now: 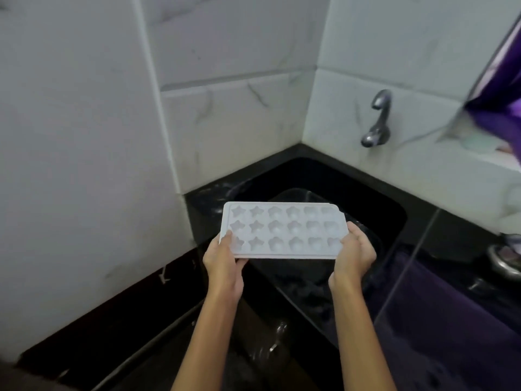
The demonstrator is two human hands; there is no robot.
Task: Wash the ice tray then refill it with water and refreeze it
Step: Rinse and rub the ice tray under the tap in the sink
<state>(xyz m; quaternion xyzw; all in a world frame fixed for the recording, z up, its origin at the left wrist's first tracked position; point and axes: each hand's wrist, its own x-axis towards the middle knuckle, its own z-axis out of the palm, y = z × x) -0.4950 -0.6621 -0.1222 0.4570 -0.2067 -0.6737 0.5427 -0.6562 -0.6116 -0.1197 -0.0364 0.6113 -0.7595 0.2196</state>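
A white ice tray (284,230) with star-shaped and round moulds hangs level above a black sink (389,221). My left hand (224,256) grips its near left corner, thumb on top. My right hand (352,255) grips its right end, thumb over the rim. The moulds look empty. A metal tap (376,122) sticks out of the tiled wall behind and to the right of the tray; no water runs from it.
A clear plastic container (304,197) lies in the sink under the tray. White marble-look tiles (225,122) close the corner. A purple cloth (439,320) lies on the black counter at right, with a round metal object (504,258) at the right edge.
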